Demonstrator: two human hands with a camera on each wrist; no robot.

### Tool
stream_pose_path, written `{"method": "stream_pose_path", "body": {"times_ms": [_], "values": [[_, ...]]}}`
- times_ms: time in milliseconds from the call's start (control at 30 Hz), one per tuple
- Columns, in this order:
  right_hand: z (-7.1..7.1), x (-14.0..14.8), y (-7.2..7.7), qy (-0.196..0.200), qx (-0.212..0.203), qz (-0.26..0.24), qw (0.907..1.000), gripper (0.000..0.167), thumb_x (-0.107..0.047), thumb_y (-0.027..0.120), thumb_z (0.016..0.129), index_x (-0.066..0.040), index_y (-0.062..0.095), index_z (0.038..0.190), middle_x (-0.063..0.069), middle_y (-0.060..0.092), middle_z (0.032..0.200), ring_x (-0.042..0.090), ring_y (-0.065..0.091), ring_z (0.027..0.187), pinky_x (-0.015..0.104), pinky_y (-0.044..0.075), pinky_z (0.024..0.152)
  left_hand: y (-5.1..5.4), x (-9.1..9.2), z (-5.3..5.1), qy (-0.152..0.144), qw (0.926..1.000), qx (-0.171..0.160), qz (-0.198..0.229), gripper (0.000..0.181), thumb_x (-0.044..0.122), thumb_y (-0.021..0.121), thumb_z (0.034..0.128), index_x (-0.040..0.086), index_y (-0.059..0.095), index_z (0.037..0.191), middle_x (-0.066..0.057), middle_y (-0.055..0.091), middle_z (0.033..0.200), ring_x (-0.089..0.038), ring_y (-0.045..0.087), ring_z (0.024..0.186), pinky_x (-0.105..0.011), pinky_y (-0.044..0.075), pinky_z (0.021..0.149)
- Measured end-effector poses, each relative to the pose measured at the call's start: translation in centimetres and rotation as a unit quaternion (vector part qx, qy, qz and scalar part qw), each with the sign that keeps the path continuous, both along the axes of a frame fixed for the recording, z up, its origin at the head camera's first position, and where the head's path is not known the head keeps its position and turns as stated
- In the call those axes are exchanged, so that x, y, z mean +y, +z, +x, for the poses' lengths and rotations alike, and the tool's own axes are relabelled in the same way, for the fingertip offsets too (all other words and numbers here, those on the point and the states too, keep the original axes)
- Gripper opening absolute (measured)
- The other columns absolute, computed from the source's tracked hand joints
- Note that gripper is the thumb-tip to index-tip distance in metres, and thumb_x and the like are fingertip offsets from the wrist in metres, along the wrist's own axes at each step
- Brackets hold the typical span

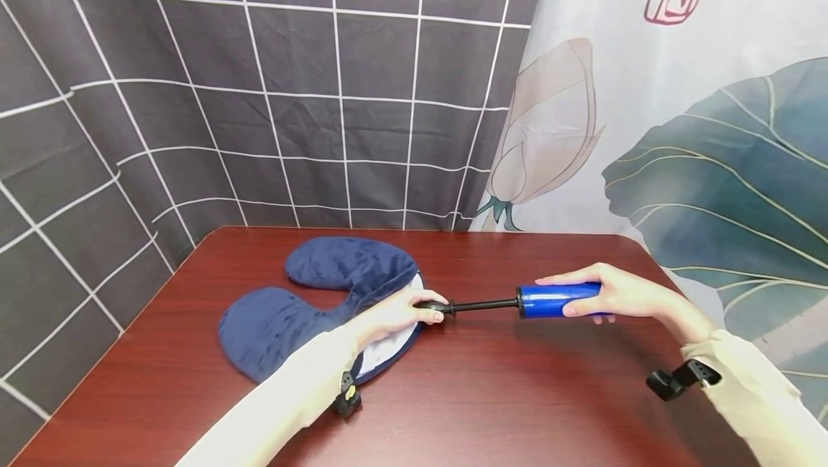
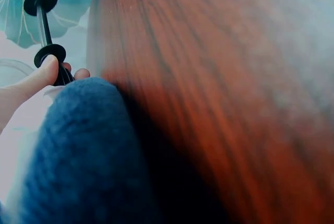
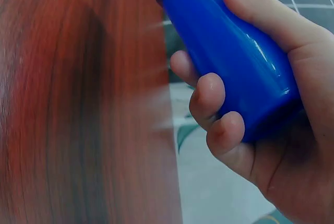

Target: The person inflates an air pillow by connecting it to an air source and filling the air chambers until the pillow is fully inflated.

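Now, from the head view, I am holding a hand pump (image 1: 499,303) crosswise above the bench (image 1: 491,402). My left grip (image 1: 391,314) is pinching its black end piece (image 1: 432,304) between thumb and fingers, while my right grip (image 1: 614,293) is curling round its blue barrel (image 1: 542,302). A thin black rod (image 1: 475,306) is running nearly level between them. A navy U-shaped pillow (image 1: 274,330) is lying on the left part of the bench, its two arms pointing left. At its rounded right end white lining (image 1: 387,352) is showing, near the black end piece and partly beneath my left grip. My cream left sleeve (image 1: 278,388) is crossing the pillow's near side. Behind the bench a dark gridded curtain (image 1: 291,50) is hanging, with a pale floral curtain (image 1: 569,7) to its right.

From the left wrist view, my thumb is pressing on the black end piece just below a round flange (image 2: 49,54), and fingertips are showing on its other side. The pillow's plush edge is filling the lower foreground.

From the right wrist view, my thumb is lying along one side of the barrel and three fingertips are bending against the other; its wide end is facing my palm.
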State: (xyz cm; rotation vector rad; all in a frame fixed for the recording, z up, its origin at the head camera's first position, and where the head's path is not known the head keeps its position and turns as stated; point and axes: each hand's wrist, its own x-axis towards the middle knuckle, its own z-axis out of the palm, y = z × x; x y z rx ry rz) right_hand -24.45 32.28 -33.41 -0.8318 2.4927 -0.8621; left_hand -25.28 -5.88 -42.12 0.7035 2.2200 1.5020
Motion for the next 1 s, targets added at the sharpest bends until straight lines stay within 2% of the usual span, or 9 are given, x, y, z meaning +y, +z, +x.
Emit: {"method": "stream_pose_path", "body": {"times_ms": [233, 500, 700, 867, 1000], "values": [[-0.2, -0.1, -0.4, -0.007, 0.003, -0.018, 0.9998, 0.050, -0.024, 0.070, 0.092, -0.026, 0.056, 0.140, 0.010, 0.069, 0.104, 0.011, 0.061, 0.053, 0.033, 0.050, 0.043, 0.0, 0.1, 0.1, 0.004, 0.9994, -0.028, 0.020, 0.031, 0.008, 0.066, 0.0915, -0.005, 0.064, 0.119, -0.003, 0.072, 0.088, -0.002, 0.058, 0.079, -0.019, 0.046, 0.079], [-1.4, -3.7, -2.0, 0.006, 0.004, -0.028, 0.9996, 0.049, -0.030, 0.072, 0.090, -0.028, 0.058, 0.137, 0.012, 0.068, 0.109, 0.014, 0.059, 0.051, 0.028, 0.047, 0.040, 0.2, 0.1, 0.3, 0.012, 0.9994, -0.027, 0.021, 0.030, 0.008, 0.067, 0.0911, -0.004, 0.065, 0.118, 0.001, 0.069, 0.085, -0.005, 0.056, 0.079, -0.019, 0.045, 0.078], [-1.7, -6.7, -2.6, 0.014, -0.008, -0.024, 0.9996, 0.050, -0.035, 0.071, 0.090, -0.033, 0.057, 0.138, 0.007, 0.067, 0.117, 0.014, 0.059, 0.052, 0.031, 0.050, 0.042, 0.2, 0.1, 0.4, 0.014, 0.9993, -0.029, 0.020, 0.030, 0.009, 0.067, 0.0912, -0.004, 0.065, 0.118, 0.009, 0.064, 0.081, -0.005, 0.054, 0.078, -0.020, 0.044, 0.077], [-1.7, -8.7, -3.3, 0.014, -0.003, -0.018, 0.9997, 0.051, -0.038, 0.071, 0.089, -0.037, 0.057, 0.137, 0.005, 0.065, 0.125, 0.019, 0.063, 0.062, 0.034, 0.053, 0.046, 0.2, 0.1, 0.4, 0.019, 0.9995, -0.025, 0.009, 0.029, 0.010, 0.067, 0.0913, -0.001, 0.066, 0.118, 0.005, 0.066, 0.084, -0.005, 0.054, 0.080, -0.020, 0.043, 0.079], [-1.5, -9.1, -3.6, 0.015, 0.003, -0.012, 0.9998, 0.052, -0.039, 0.072, 0.088, -0.036, 0.056, 0.138, 0.007, 0.065, 0.124, 0.018, 0.062, 0.061, 0.033, 0.053, 0.046, 0.2, 0.2, 0.4, 0.024, 0.9995, -0.022, -0.004, 0.029, 0.011, 0.068, 0.0910, 0.000, 0.067, 0.118, -0.003, 0.070, 0.092, -0.005, 0.054, 0.085, -0.021, 0.041, 0.084]]}}
